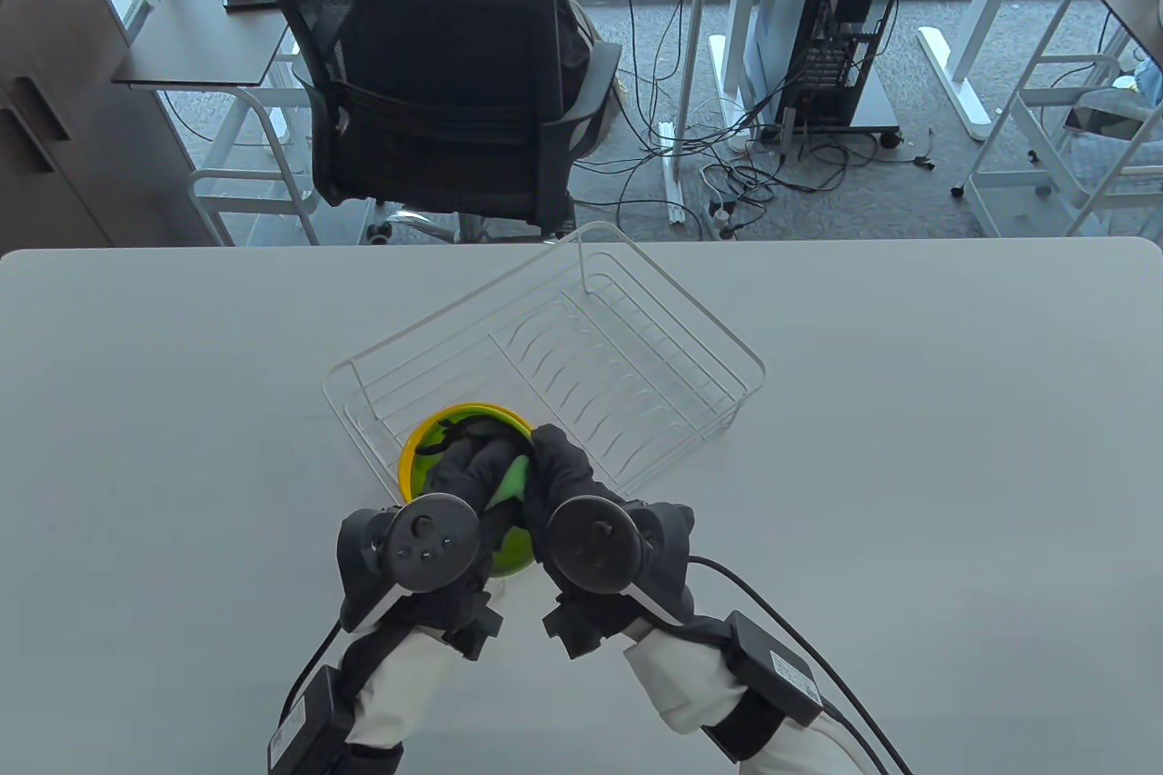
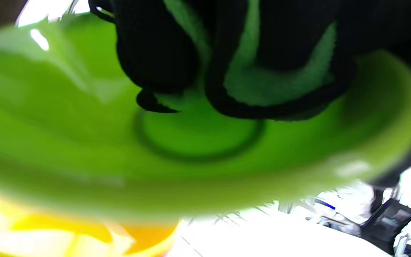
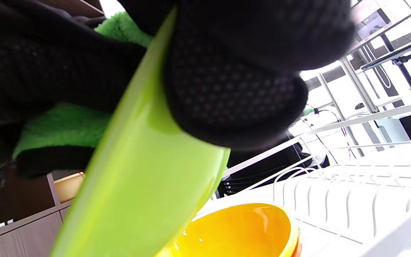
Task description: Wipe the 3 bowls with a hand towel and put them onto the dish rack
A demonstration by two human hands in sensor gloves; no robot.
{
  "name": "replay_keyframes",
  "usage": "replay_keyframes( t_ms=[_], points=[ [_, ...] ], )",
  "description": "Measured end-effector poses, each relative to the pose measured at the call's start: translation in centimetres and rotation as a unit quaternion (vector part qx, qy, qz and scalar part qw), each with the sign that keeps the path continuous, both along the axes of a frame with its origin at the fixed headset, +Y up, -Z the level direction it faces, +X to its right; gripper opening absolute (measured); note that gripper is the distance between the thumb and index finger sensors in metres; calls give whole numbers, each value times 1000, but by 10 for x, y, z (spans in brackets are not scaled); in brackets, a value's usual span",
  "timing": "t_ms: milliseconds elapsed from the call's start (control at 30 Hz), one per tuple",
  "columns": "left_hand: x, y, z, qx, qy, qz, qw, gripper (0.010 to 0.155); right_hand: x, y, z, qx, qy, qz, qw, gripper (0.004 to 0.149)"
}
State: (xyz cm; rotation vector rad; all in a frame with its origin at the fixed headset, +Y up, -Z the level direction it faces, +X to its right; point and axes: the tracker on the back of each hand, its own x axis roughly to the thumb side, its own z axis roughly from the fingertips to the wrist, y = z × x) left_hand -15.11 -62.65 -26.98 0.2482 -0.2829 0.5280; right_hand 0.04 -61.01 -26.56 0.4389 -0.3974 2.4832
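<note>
My right hand [image 1: 556, 462] grips the rim of a lime-green bowl [image 1: 511, 546], held tilted above the table; the thumb lies inside the rim in the right wrist view [image 3: 227, 89]. My left hand [image 1: 459, 471] holds a green hand towel with a black edge [image 1: 511, 475] and presses it into the green bowl's inside [image 2: 198, 142]. Below them is a yellow bowl [image 1: 454, 422] at the near-left corner of the white wire dish rack [image 1: 727, 339]. I cannot tell if it sits inside the rack. An orange rim [image 3: 295, 244] shows under the yellow bowl [image 3: 237, 228].
The dish rack's plate slots [image 1: 618, 375] hold nothing. The white table [image 1: 909, 493] stretches wide on both sides. Beyond its far edge stand a black office chair [image 1: 436, 84] with a person seated, and a computer tower [image 1: 836, 21].
</note>
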Motion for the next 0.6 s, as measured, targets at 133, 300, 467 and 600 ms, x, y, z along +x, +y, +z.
replay_keyframes(
  t_ms=[133, 300, 467, 600],
  points=[
    [0, -3, -3, -34, -40, 23, 998, 51, 6, -1, -6, -23, -3, -28, 999, 54],
    [5, -5, -4, -58, -70, -10, 996, 51, 12, -1, -12, -10, -16, -21, 1000, 53],
    [8, -7, -5, -81, -71, -53, 993, 50, 18, 0, -15, 3, -25, -17, 1000, 53],
    [11, -7, -3, -62, -42, -123, 990, 50, 18, 0, -15, 7, -25, -11, 1000, 53]
  ],
)
